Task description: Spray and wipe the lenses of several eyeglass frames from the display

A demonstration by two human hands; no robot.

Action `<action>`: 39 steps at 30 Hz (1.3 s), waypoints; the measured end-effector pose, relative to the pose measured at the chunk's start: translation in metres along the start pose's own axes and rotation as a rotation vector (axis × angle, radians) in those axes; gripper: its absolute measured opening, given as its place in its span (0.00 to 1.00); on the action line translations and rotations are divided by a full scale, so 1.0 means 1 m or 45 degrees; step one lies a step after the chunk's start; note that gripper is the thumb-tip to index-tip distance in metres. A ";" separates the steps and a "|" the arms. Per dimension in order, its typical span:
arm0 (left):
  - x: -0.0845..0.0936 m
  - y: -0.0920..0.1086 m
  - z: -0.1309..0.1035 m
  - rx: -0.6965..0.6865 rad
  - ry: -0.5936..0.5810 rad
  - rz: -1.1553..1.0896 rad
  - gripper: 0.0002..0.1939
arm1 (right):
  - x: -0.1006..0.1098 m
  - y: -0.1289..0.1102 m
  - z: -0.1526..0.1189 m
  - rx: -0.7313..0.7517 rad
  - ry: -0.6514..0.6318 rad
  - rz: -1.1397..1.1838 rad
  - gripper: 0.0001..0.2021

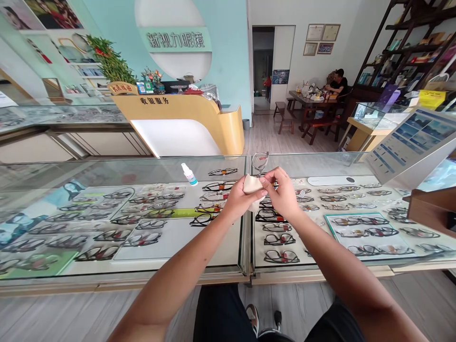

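Over the glass counter (228, 256), my two hands come together in front of me. My left hand (239, 197) is closed around a cream-coloured cloth (252, 184), part of which hangs below the fingers. My right hand (281, 192) is closed too, its thumb and fingers pinching at a pair of eyeglasses (260, 162) beside the cloth. One lens with a thin frame sticks up above the hands; the rest of the eyeglasses is covered by cloth and fingers. To the left, a small white spray bottle (189, 175) with a blue-green label band stands on the counter top.
Rows of eyeglasses (281, 239) lie under the glass on both sides. A display board (415, 142) and a brown box (432, 209) stand at the right. Beyond are a yellow-and-white cashier desk (228, 126) and a person (338, 83) at a wooden table (309, 99).
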State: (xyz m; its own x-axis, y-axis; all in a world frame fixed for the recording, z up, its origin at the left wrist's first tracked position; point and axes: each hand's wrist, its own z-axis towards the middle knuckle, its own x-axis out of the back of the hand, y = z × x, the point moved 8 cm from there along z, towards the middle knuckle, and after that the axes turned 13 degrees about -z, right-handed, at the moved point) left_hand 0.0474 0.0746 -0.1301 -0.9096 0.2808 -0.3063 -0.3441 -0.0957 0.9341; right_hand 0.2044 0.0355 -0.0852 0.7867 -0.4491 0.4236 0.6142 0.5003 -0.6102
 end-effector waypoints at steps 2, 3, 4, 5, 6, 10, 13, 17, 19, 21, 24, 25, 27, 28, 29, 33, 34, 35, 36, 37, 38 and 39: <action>-0.002 0.002 -0.002 0.001 -0.010 0.004 0.32 | -0.001 0.004 0.000 -0.041 -0.002 0.049 0.15; -0.002 0.002 -0.003 0.001 -0.010 0.012 0.32 | -0.002 0.006 0.001 -0.066 -0.008 0.082 0.17; -0.002 0.003 -0.003 0.001 -0.009 0.021 0.32 | -0.004 0.009 0.001 -0.099 -0.019 0.124 0.18; -0.002 0.003 -0.004 0.000 -0.004 0.030 0.33 | -0.006 0.012 0.001 -0.146 -0.039 0.181 0.20; -0.002 0.003 -0.004 0.001 0.001 0.035 0.33 | -0.009 0.017 0.002 -0.206 -0.067 0.254 0.22; -0.004 -0.004 -0.005 0.066 -0.054 0.031 0.35 | -0.021 0.031 0.001 -0.446 -0.212 0.584 0.29; -0.004 -0.011 -0.004 0.112 -0.100 0.027 0.35 | -0.027 0.034 0.000 -0.536 -0.261 0.723 0.27; -0.003 -0.019 -0.002 0.140 -0.151 -0.010 0.34 | -0.031 0.041 -0.003 -0.657 -0.252 0.832 0.25; -0.002 -0.020 0.000 0.132 -0.165 -0.042 0.33 | -0.031 0.045 -0.004 -0.718 -0.231 0.881 0.25; -0.002 -0.020 0.001 0.124 -0.171 -0.059 0.32 | -0.032 0.047 -0.005 -0.758 -0.226 0.936 0.25; -0.001 -0.020 0.001 0.117 -0.171 -0.064 0.32 | -0.033 0.047 -0.005 -0.759 -0.225 0.976 0.25; 0.000 -0.020 0.001 0.118 -0.166 -0.059 0.32 | -0.034 0.046 -0.006 -0.752 -0.223 0.980 0.25; 0.000 -0.020 0.000 0.127 -0.154 -0.047 0.33 | -0.035 0.044 -0.007 -0.748 -0.225 1.001 0.24; 0.000 -0.020 0.000 0.138 -0.150 -0.039 0.33 | -0.036 0.042 -0.007 -0.755 -0.232 1.021 0.24; 0.000 -0.020 -0.001 0.149 -0.151 -0.033 0.33 | -0.037 0.040 -0.008 -0.771 -0.239 1.044 0.24; -0.006 -0.018 -0.003 0.191 -0.201 -0.038 0.35 | -0.036 0.035 -0.009 -0.819 -0.253 1.089 0.23; -0.008 -0.018 -0.004 0.199 -0.208 -0.044 0.35 | -0.035 0.035 -0.009 -0.821 -0.251 1.090 0.23; -0.008 -0.018 -0.004 0.201 -0.205 -0.051 0.35 | -0.035 0.035 -0.009 -0.820 -0.253 1.092 0.23; -0.008 -0.017 -0.004 0.195 -0.192 -0.059 0.35 | -0.035 0.034 -0.009 -0.816 -0.261 1.095 0.24; -0.008 -0.016 -0.004 0.182 -0.173 -0.065 0.35 | -0.036 0.034 -0.009 -0.809 -0.275 1.099 0.25; -0.008 -0.015 -0.003 0.162 -0.152 -0.068 0.35 | -0.037 0.033 -0.009 -0.796 -0.291 1.102 0.25; -0.007 -0.014 -0.003 0.137 -0.130 -0.067 0.35 | -0.038 0.032 -0.008 -0.774 -0.304 1.099 0.26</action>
State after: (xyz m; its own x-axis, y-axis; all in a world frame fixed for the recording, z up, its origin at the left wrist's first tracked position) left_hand 0.0578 0.0710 -0.1415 -0.8608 0.3785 -0.3403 -0.3588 0.0231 0.9331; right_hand 0.1935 0.0626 -0.1266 0.9711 0.0678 -0.2290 -0.2349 0.0982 -0.9670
